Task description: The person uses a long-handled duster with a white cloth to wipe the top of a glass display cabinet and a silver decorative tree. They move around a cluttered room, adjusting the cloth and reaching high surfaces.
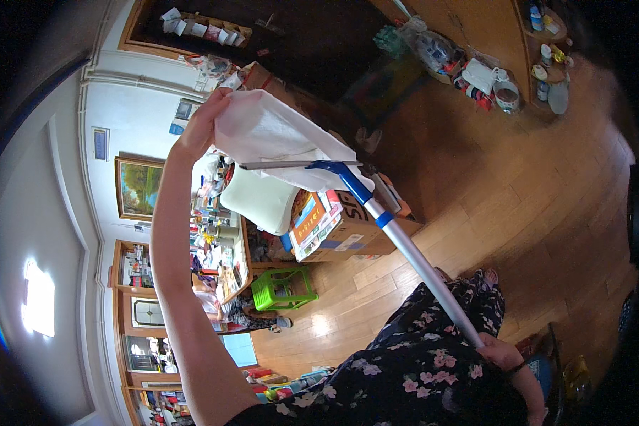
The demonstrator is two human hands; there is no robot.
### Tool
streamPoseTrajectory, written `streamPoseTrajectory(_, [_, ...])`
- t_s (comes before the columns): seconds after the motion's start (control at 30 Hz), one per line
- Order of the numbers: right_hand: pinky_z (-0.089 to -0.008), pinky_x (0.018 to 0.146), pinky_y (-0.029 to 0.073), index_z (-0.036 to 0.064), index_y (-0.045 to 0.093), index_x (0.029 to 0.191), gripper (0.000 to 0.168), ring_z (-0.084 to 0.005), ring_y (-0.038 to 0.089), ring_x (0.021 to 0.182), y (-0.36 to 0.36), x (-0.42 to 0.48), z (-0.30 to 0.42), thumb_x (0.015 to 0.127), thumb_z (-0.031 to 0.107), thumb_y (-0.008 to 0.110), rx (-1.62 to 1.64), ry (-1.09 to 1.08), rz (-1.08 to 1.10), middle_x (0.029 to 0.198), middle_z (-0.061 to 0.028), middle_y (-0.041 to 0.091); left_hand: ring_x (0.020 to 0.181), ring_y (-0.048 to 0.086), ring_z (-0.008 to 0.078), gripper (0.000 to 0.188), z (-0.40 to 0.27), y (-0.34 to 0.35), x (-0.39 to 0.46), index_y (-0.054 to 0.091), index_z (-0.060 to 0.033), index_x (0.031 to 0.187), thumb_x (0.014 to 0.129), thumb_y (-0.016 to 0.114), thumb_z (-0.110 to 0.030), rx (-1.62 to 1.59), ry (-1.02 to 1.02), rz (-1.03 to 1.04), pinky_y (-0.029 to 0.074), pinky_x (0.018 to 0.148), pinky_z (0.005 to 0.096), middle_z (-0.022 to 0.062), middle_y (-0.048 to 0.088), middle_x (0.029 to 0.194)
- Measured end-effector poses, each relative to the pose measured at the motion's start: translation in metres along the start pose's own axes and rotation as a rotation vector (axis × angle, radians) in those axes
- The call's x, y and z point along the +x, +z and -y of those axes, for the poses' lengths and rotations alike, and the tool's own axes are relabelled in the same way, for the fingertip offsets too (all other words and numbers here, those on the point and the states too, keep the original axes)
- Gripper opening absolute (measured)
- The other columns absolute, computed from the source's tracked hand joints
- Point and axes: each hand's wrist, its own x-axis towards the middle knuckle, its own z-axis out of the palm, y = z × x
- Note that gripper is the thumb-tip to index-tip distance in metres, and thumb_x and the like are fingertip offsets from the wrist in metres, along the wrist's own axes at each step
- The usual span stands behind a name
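Observation:
My left hand (205,118), raised at the upper left, grips a corner of a white cloth (277,128). The cloth hangs in a broad sheet to the right of the hand, partly behind a flat mop head (277,165) seen nearly edge-on. A blue swivel joint (341,175) links the mop head to a silver metal pole (426,271). My right hand (498,351) is closed around the lower part of that pole, close to my floral clothing. Whether the cloth is attached to the mop head cannot be told.
Behind the cloth stand a pale green chair back (258,199) and a cardboard box (357,234) topped with printed packages. A green plastic stool (282,287) is near a cluttered desk (245,266), where a person sits. Bags and a bowl (507,96) lie on the wooden floor (484,213).

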Motion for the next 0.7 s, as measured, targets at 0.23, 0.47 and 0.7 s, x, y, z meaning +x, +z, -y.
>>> streamPoseTrajectory(0.23, [-0.0186, 0.032, 0.033, 0.002, 0.049, 0.108, 0.041, -0.0043, 0.041, 0.038, 0.016, 0.015, 0.022, 0.075, 0.019, 0.066, 0.086, -0.004, 0.073, 0.053, 0.0048, 0.044, 0.084, 0.050, 0.0077, 0.024, -0.042, 0.023, -0.030, 0.042, -0.0117, 0.106, 0.087, 0.049, -0.024, 0.160, 0.192, 0.041, 0.039, 0.076, 0.0200, 0.0029, 0.054, 0.098])
streamPoseTrajectory(0.47, [-0.0161, 0.033, 0.031, 0.003, 0.051, 0.107, 0.042, -0.0033, 0.042, 0.039, 0.022, 0.023, 0.040, 0.072, 0.019, 0.070, 0.126, -0.131, 0.184, 0.062, 0.0043, 0.051, 0.074, 0.055, 0.0058, 0.019, -0.072, 0.039, -0.055, 0.040, -0.0058, 0.101, 0.086, 0.051, -0.010, 0.323, 0.450, -0.009, 0.046, 0.066, 0.0189, 0.0096, 0.062, 0.098])
streamPoseTrajectory(0.7, [-0.0161, 0.034, 0.031, 0.005, 0.053, 0.093, 0.031, -0.0029, 0.042, 0.039, 0.014, 0.034, 0.037, 0.074, 0.023, 0.070, 0.058, -0.200, 0.247, 0.059, 0.0045, 0.050, 0.066, 0.046, 0.0009, 0.013, -0.084, 0.007, -0.049, 0.044, -0.0093, 0.100, 0.090, 0.049, -0.015, 0.483, 0.307, -0.189, 0.035, 0.059, 0.0151, -0.0018, 0.059, 0.078])
